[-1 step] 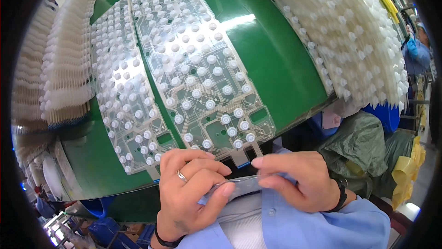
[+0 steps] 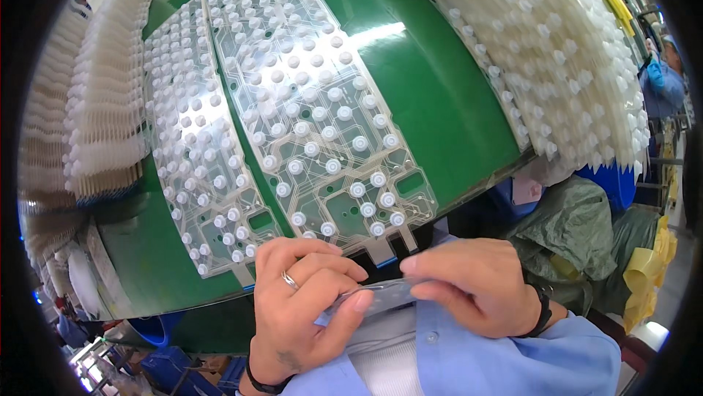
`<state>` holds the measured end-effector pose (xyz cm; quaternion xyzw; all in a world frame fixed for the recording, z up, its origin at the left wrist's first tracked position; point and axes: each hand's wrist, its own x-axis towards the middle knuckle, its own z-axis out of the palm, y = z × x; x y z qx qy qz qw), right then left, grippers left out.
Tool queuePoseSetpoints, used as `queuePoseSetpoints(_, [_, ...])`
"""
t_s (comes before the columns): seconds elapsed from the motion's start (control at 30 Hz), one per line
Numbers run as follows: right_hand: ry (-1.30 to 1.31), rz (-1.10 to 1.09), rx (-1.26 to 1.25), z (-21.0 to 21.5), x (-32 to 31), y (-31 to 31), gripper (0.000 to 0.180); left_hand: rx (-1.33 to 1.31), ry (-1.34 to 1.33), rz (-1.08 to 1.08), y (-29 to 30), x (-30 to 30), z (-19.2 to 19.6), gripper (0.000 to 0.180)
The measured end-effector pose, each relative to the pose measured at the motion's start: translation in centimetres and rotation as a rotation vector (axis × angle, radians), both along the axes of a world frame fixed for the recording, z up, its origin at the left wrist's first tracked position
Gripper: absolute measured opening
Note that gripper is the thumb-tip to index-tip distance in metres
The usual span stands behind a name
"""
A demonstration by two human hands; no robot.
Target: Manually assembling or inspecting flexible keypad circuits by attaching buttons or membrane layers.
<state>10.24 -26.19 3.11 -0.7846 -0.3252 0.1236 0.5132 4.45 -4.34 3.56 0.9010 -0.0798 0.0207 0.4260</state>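
Observation:
A small piece of clear, thin plastic film is stretched between my two hands, just below the table's front edge. My left hand, with a ring on one finger, pinches its left end between thumb and curled fingers. At the other end, the thumb and forefinger of my right hand are closed on it. Beyond my hands lies a clear keyboard membrane sheet with white rubber domes and printed traces; its blue-tipped tail hangs over the edge near my fingers. A second membrane sheet lies left of it.
On the green tabletop, stacks of membrane sheets stand at the left and right. Below the right edge are a grey-green plastic bag, a blue bin and yellow material. A co-worker with blue gloves is at far right.

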Motion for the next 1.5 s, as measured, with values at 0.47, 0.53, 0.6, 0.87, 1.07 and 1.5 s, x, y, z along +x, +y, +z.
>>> queuePoseSetpoints(0.47, [0.114, -0.243, 0.062, -0.5, 3.9, -1.6, 0.009, 0.145, -0.09, -0.302, -1.5, 1.3, -1.8, 0.018])
queuePoseSetpoints(0.53, [0.18, -0.217, 0.05, -0.5, 4.4, -0.9, 0.009, 0.173, -0.088, -0.259, -1.3, 1.6, -2.2, 0.017])
queuePoseSetpoints(0.6, [0.164, -0.162, 0.023, -0.9, 5.1, -0.5, 0.008, 0.157, -0.089, -0.221, -0.8, 1.6, -2.3, 0.016])
queuePoseSetpoints(0.87, [0.164, -0.19, -0.071, -1.2, 5.8, 1.4, 0.006, 0.126, -0.123, -0.208, -0.3, 1.6, -2.8, 0.017])
queuePoseSetpoints(1.07, [0.189, -0.205, -0.137, -1.3, 5.9, 1.9, 0.005, 0.121, -0.133, -0.21, -0.1, 1.6, -3.1, 0.017])
queuePoseSetpoints(1.5, [0.153, -0.223, -0.175, -1.3, 5.8, 2.1, 0.005, 0.116, -0.146, -0.218, 0.0, 1.7, -3.3, 0.017])
